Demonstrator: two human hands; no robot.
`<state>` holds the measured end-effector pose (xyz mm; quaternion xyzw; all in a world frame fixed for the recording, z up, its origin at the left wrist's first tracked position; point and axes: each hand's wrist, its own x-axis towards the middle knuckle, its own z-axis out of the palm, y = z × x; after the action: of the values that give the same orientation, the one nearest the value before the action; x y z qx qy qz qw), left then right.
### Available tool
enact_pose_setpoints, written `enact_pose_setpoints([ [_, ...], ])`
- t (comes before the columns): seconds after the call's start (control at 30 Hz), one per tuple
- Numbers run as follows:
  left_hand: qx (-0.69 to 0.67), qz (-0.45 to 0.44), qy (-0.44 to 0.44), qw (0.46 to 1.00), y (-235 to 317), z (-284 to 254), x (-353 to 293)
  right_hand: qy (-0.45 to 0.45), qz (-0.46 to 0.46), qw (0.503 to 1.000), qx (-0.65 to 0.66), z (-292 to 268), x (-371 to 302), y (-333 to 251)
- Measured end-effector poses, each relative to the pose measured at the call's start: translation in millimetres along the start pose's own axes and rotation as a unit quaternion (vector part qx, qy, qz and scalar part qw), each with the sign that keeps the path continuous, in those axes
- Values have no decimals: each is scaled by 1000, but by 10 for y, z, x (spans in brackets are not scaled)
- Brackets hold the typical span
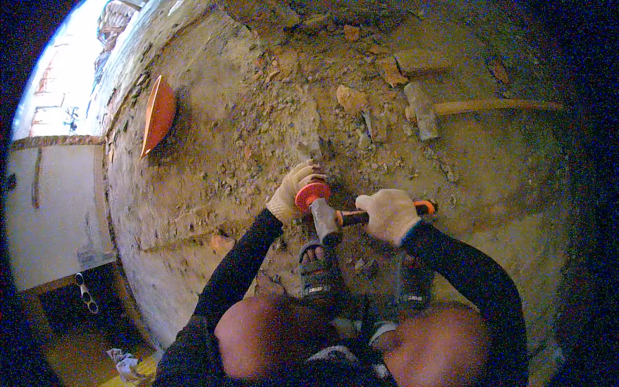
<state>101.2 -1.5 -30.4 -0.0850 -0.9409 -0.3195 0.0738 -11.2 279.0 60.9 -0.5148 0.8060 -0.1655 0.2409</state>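
Toward the near edge of the floor, your left fingers grip the red-guarded chisel, right fingers the hammer; an off-centre blow could glance onto your sandalled foot.

Brown, rough floor under me: rubble at my twelve o'clock, orange pan at ten, wooden-handled sledgehammer at two.

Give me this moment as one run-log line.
left hand: holding red-guarded tool; right hand: gripping hammer; hammer head: near guard, contact unclear; sledgehammer: lying on ground
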Motion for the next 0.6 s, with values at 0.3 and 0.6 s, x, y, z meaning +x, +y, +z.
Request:
enact_pose_setpoints([
  [0.3,12,-1,23,1000,42,-59,51,14,-27,999,-35,-42,46,76],
  [0.6,46,18,36,998,-25,15,97,16,-31,999,-33,-207,60,34],
])
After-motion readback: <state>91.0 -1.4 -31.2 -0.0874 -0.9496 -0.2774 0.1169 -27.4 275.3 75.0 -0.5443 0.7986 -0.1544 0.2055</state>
